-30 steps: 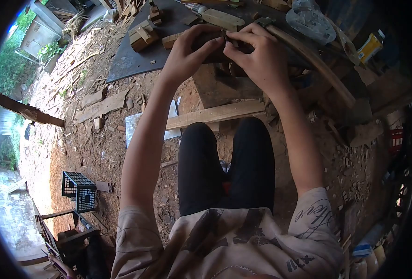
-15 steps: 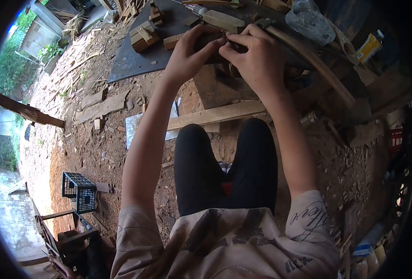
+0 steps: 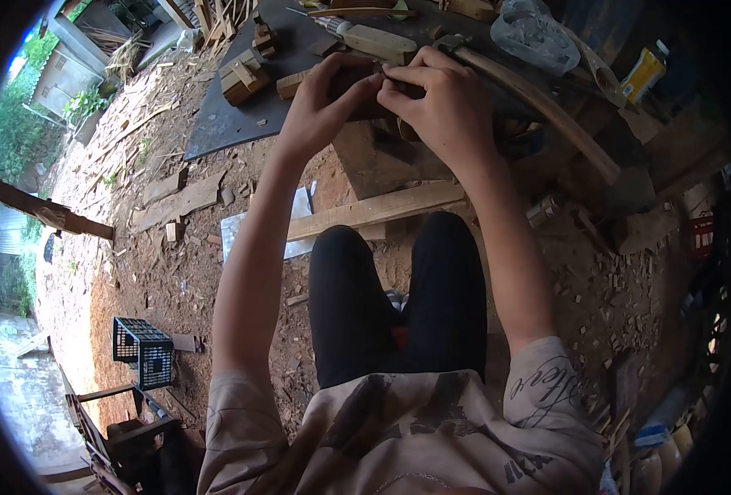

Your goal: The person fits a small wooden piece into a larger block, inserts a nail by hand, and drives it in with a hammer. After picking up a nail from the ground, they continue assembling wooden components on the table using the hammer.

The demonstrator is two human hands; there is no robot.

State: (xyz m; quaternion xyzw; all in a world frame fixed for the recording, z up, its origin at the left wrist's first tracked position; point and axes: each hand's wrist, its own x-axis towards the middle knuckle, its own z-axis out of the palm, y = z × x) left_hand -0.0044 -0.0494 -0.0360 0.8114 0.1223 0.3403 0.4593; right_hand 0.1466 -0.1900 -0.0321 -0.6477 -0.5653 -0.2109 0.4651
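Both hands meet over the near edge of the dark work table [image 3: 217, 124]. My left hand [image 3: 323, 106] is closed, its thumb and fingertips pinched together. Opposite it, my right hand [image 3: 441, 97] pinches at the same spot, thumb tip against the left fingertips. A small dark piece shows between the fingertips, but I cannot tell what it is. A wooden block [image 3: 291, 85] pokes out beside the left hand. Behind the fingers lies a pale wooden piece [image 3: 379, 41]. Close to the right hand rests a long-handled tool with a curved wooden handle [image 3: 543, 103].
Left on the table sits a notched wooden block [image 3: 243, 78]. A clear plastic bag [image 3: 535, 37] and a yellow bottle [image 3: 644, 74] are at the right. Below, a plank [image 3: 374, 210] crosses near my knees. A dark crate [image 3: 143, 351] stands on the chip-strewn ground.
The view has shifted slightly, so the table and hands sit a little further left and the tools a little higher. Both hands keep their pinch at the same place.
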